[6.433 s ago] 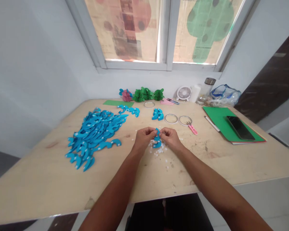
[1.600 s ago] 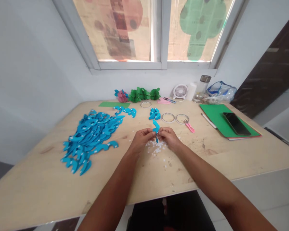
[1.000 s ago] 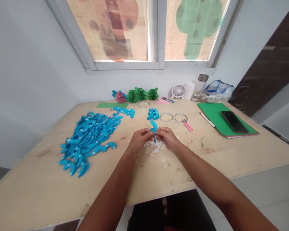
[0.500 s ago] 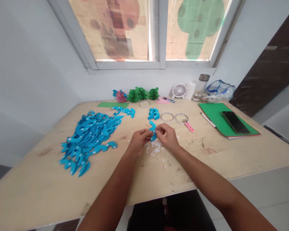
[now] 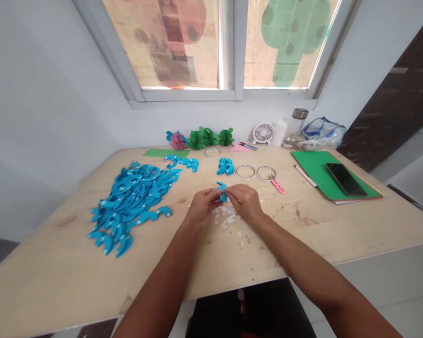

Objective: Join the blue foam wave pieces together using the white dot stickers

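Note:
My left hand (image 5: 201, 207) pinches a small curvy blue paper cutout (image 5: 223, 198) by its left side, just above the table. The fingers of my right hand (image 5: 247, 200) are closed together at the cutout's right edge; whether a tiny white bit lies between them is too small to tell. White paper scraps (image 5: 228, 215) are scattered on the table beneath both hands. A large pile of similar blue cutouts (image 5: 130, 199), many with small white squares on them, spreads to the left. Beyond my hands lies a small group of blue cutouts (image 5: 225, 166).
Rolls of thin tape (image 5: 245, 172) and pink-handled snips (image 5: 278, 185) lie right of centre. Farther right, a phone (image 5: 346, 179) rests on green sheets (image 5: 306, 164) beside a white pen (image 5: 305, 175). Green paper ornaments (image 5: 207, 136), a small fan (image 5: 263, 133) and a bottle (image 5: 295, 126) line the wall.
The blue cutout has turned and bent in my fingers, its lower part now curled. My right hand has shifted slightly left and its fingers point more toward the piece.

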`<action>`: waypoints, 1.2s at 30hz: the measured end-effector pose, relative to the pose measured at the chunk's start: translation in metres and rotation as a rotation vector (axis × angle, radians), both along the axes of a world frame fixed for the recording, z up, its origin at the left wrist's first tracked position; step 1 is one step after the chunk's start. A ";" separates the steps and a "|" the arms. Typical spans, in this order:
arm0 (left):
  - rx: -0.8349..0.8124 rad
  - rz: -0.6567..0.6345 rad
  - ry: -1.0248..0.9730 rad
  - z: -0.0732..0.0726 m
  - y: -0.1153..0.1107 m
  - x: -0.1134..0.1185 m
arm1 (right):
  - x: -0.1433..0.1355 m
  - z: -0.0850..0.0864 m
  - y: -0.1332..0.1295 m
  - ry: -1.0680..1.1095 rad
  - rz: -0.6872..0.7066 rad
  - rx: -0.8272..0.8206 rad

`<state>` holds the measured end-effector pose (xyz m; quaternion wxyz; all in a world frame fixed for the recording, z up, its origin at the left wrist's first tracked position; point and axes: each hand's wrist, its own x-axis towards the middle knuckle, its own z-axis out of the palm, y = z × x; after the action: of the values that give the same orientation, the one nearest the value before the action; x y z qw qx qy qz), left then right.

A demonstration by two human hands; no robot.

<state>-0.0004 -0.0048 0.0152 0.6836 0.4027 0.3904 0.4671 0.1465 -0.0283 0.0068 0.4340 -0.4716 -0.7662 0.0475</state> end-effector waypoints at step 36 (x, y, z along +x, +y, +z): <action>0.119 -0.022 0.132 0.000 0.002 -0.001 | -0.003 -0.001 0.002 0.259 -0.090 -0.122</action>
<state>-0.0015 -0.0026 0.0152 0.6363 0.4767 0.4017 0.4544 0.1432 -0.0259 0.0057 0.5014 -0.5206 -0.6778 0.1348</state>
